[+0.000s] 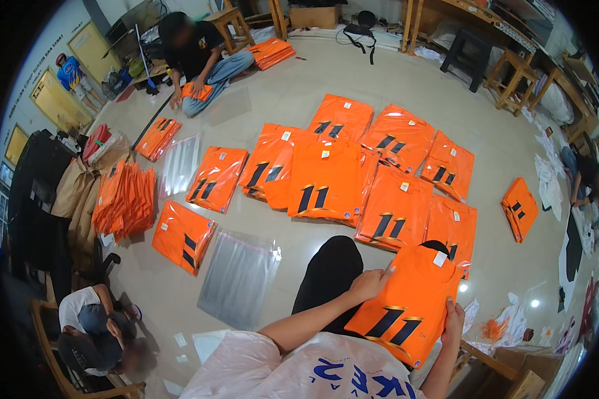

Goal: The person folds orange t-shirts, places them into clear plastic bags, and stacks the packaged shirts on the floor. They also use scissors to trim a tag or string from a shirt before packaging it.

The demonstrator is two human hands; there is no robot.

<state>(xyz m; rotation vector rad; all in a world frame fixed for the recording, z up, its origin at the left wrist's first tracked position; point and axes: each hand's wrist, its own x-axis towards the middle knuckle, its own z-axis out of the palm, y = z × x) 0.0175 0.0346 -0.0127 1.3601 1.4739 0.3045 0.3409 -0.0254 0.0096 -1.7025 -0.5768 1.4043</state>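
Note:
Between my two hands is a folded orange shirt (404,299) with a dark two-digit number and a white tag at the collar. My left hand (372,284) grips its left edge, thumb on top. My right hand (453,319) holds the lower right edge. The shirt is above my lap and covers part of my right leg. Just beyond my knees lie piles of folded orange shirts, several in glossy clear plastic. On the nearest middle pile, the top shirt (324,184) looks matte. Left of my knee lies a stack of clear plastic bags (239,279), beside a wrapped orange shirt (184,237).
More clear bags (179,164) lie farther left, near a heap of orange shirts (125,199). A person (194,65) sits on the floor ahead holding orange cloth. Another person (97,329) sits at lower left. White fabric scraps (499,324) lie at right. A black stool (466,57) stands at back right.

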